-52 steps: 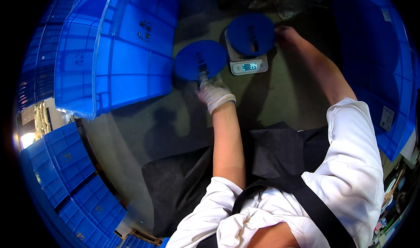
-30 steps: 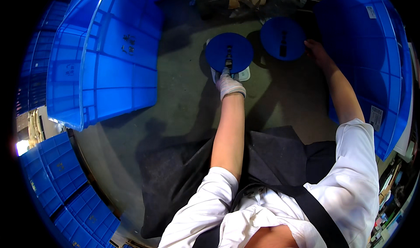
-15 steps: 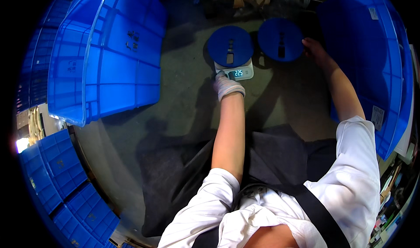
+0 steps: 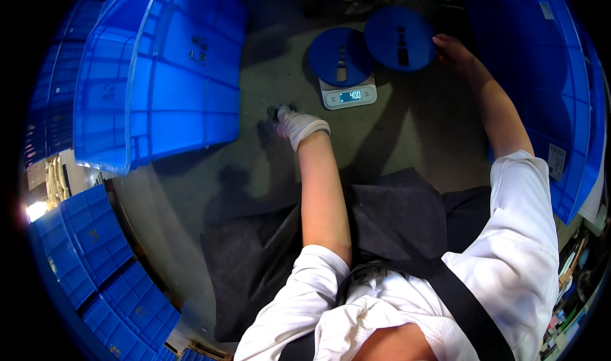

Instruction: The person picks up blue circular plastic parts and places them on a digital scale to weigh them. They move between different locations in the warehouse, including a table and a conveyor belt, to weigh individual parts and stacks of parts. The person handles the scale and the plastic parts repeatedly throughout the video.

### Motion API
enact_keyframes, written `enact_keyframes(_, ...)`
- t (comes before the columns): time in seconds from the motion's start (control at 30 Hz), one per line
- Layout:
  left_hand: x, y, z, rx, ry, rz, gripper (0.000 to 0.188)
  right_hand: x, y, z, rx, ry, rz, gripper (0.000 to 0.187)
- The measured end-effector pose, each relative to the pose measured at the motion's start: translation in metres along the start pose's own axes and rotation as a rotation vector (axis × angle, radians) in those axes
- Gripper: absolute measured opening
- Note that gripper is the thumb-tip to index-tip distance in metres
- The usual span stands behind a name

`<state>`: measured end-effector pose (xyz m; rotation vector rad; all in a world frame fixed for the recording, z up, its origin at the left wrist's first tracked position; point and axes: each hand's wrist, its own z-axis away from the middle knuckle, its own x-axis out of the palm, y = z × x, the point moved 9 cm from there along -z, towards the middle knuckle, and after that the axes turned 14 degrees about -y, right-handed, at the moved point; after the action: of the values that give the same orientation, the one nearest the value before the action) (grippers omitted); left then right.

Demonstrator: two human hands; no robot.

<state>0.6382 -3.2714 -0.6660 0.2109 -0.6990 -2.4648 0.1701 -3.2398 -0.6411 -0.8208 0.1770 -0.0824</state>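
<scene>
Pinching a blue disc [image 4: 414, 37] beside a second disc [image 4: 328, 56] over a lit scale [image 4: 351, 98]

Head view. Holding the blue disc at its three o'clock edge with the bare right hand [image 4: 452, 50], fingers closed narrowly on the rim. Placed at one o'clock from the middle of the view, overlapping the second disc from this angle; touching or apart, impossible to tell. In both discs, a row of small openings, the largest toward six o'clock. Under the second disc, mostly covered, the white scale, with display bared at its six o'clock side.

Just above the middle, toward twelve o'clock, the left hand [image 4: 302, 127] in a pale glove: at the scale's eight o'clock, near but apart from it. Pointing toward eleven o'clock, dark at the fingertips; cannot tell whether spread, narrowed or holding anything.

Around the greenish-grey surface [image 4: 273, 81]: at ten o'clock a big blue crate [image 4: 184, 74], at two o'clock another crate [image 4: 534, 87] with white labels, at eight o'clock stacked crates [image 4: 95, 240]. Toward six o'clock, a black apron [image 4: 398, 211] and white shirt [image 4: 509, 221].
</scene>
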Motion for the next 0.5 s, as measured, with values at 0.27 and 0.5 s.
enact_keyframes(0.27, -0.001, 0.002, 0.004, 0.003, 0.012, 0.06, 0.025, 0.004, -0.002, -0.001, -0.016, -0.013, -0.025, 0.014)
enact_keyframes(0.5, -0.002, -0.001, -0.004, 0.05, -0.012, 0.094, 0.029, -0.001, 0.0, -0.007, -0.072, -0.095, -0.073, 0.015)
